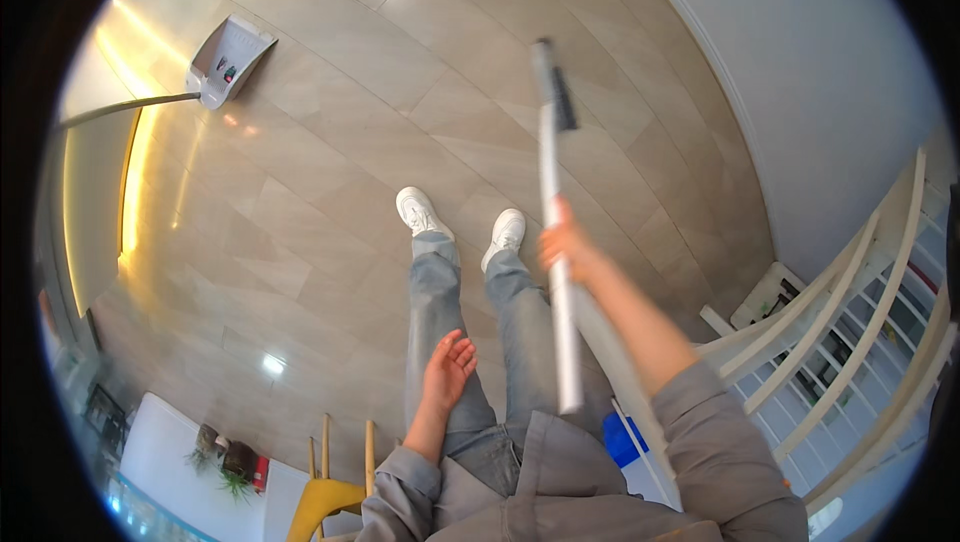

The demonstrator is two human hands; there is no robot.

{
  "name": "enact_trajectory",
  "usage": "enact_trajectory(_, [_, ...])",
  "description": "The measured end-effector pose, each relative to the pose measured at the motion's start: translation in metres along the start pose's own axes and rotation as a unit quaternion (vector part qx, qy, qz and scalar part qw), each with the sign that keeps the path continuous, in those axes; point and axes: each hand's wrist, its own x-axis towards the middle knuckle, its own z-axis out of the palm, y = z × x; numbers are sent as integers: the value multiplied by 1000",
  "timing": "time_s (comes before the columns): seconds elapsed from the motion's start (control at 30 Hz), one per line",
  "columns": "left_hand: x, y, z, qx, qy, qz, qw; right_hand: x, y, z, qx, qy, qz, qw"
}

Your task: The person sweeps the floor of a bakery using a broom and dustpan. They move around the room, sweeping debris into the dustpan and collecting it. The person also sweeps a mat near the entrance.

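My right hand [574,246] is closed around the pale handle of a broom [550,152], whose dark-bristled head points away from me over the floor. The broom looks slightly blurred. Near my left thigh, my left hand [450,369] hangs with its palm partly up and loosely curled fingers, holding nothing. A long-handled dustpan [244,43] lies on the floor at the upper left, apart from both hands, with small dark, red and green bits in it.
White slatted shelving [832,339] curves along the right beside a pale wall [810,54]. A yellow chair [322,497] with wooden legs is at the lower left, near a white surface [172,452] bearing potted plants [240,459]. A blue object [622,437] is by my right side.
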Motion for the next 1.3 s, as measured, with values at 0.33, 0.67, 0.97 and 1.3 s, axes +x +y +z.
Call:
enact_trajectory(0.33, [12,49,33,-44,0,6,999,-88,-69,19,-132,-88,4,987])
enact_trajectory(0.67, [57,63,120,-70,62,52,994,-73,-218,-192,312,56,42,948])
enact_trajectory(0.97, [72,35,206,46,107,30,993,96,-401,-98,85,47,-195,976])
enact_trajectory(1.3, [81,32,265,-46,81,41,995,132,-367,12,23,148,-63,987])
